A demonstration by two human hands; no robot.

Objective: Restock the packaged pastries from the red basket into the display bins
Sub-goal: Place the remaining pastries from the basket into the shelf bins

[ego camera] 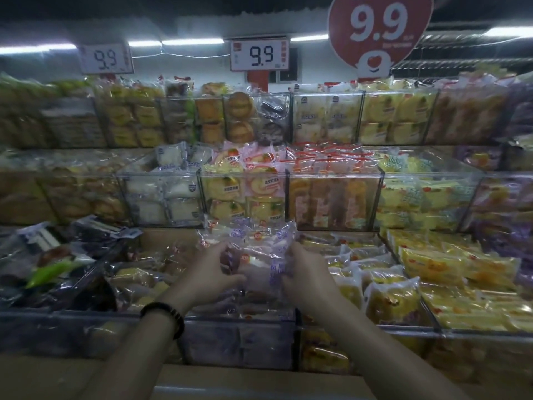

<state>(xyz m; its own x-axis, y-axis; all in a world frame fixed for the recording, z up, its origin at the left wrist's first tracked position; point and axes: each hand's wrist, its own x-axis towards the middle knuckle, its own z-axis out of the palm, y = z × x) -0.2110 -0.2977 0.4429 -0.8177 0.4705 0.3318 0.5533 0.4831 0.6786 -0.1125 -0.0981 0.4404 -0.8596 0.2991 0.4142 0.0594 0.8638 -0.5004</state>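
A bunch of clear-wrapped pastries [253, 243] with purple print is held between both hands above the front-centre display bin [239, 316]. My left hand [212, 271], with a dark bead bracelet on its wrist, grips the bunch from the left. From the right side my right hand [307, 268] curls its fingers around the wrappers. Similar pastries lie in the bin beneath. The red basket is out of view.
Clear acrylic bins rise in three tiers. Yellow cake packs [450, 272] fill the front right bins, dark-wrapped packs [75, 255] the front left. Roll cakes [245, 183] sit in the middle tier. Price signs reading 9.9 [259, 54] hang above. A cardboard edge [86, 376] runs along the bottom.
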